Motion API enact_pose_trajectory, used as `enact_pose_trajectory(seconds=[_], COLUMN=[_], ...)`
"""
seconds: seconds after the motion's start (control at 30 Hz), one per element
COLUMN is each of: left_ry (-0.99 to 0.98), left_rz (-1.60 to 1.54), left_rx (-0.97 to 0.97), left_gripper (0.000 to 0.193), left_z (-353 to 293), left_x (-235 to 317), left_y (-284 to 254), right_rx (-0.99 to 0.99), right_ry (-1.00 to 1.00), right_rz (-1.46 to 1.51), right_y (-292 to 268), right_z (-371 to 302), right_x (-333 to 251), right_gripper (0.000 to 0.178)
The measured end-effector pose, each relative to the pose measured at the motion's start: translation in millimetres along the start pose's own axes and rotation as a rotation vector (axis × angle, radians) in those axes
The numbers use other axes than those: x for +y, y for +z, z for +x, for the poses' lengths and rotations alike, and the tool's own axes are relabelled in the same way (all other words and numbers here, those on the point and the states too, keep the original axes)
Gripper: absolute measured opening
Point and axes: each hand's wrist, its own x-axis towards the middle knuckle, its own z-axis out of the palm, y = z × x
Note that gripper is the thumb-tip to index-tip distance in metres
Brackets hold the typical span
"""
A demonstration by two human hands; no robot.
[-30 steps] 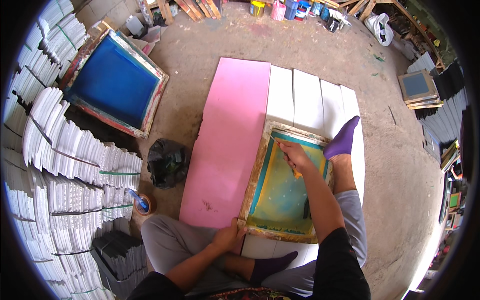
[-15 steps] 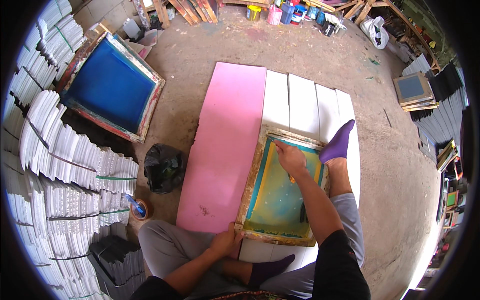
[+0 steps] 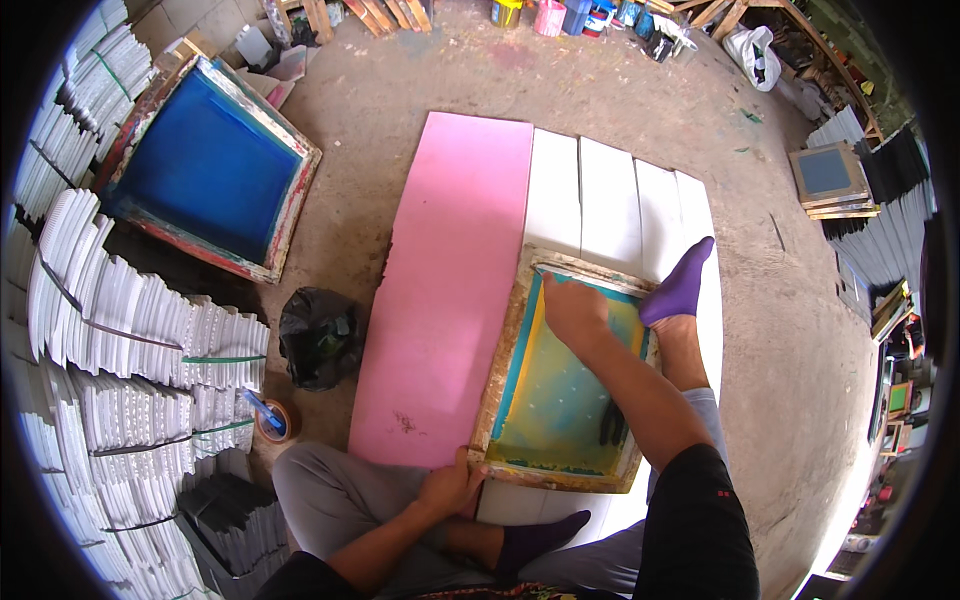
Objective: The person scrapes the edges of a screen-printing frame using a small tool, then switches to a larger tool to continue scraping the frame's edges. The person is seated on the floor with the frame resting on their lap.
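A wooden screen-printing frame [image 3: 505,378] with a yellow-green and blue mesh lies tilted over white panels [image 3: 554,200] between my legs. My left hand [image 3: 450,487] grips its near left corner, thumb on top of the wood. Over the mesh's far left corner, my right hand [image 3: 577,310] is closed, its fingertips against the strip beside the wood. Whatever those fingers hold is hidden. Inside the frame, near its right side, a dark two-pronged item [image 3: 612,425] rests on the mesh, partly covered by my right forearm. A foot in a purple sock [image 3: 680,283] rests at the frame's right edge.
A pink board [image 3: 450,260] lies left of the frame. Beside it sit a black plastic bag [image 3: 320,338] and a roll of tape [image 3: 283,420]. Strapped stacks of white sheets [image 3: 140,430] line the left; a larger blue screen [image 3: 215,165] leans behind. Paint containers [image 3: 550,17] stand far off.
My right hand has turned slightly at the far left corner, and a small orange bit below it has gone from sight. My left hand keeps its hold. The whole view has shifted slightly.
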Motion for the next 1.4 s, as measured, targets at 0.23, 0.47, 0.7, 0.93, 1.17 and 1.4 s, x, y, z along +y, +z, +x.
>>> enact_pose_trajectory(seconds=[0.23,0.47,0.7,0.93,1.17,1.4], left_ry=[0.007,-0.017,-0.046,-0.044,-0.07,-0.02], left_rz=[-0.011,0.027,-0.002,0.0,0.008,-0.007], left_rx=[0.031,0.013,-0.025,-0.055,-0.083,-0.023], left_gripper=[0.063,0.059,0.061,0.062,0.062,0.063], left_z=[-1,3,0,3,2,5], left_x=[-7,-2,-8,-4,0,-2], left_y=[4,4,1,1,-1,3], right_rx=[0.1,0.082,0.22,0.264,0.297,0.498], right_ry=[-0.05,-0.016,-0.039,-0.077,-0.088,-0.26], right_rz=[0.306,0.93,0.534,0.423,0.432,0.759], right_y=[14,51,60,55,64,86], right_z=[4,12,7,9,-1,24], right_x=[17,44,36,49,46,55], right_gripper=[0.039,0.036,0.038,0.039,0.038,0.037])
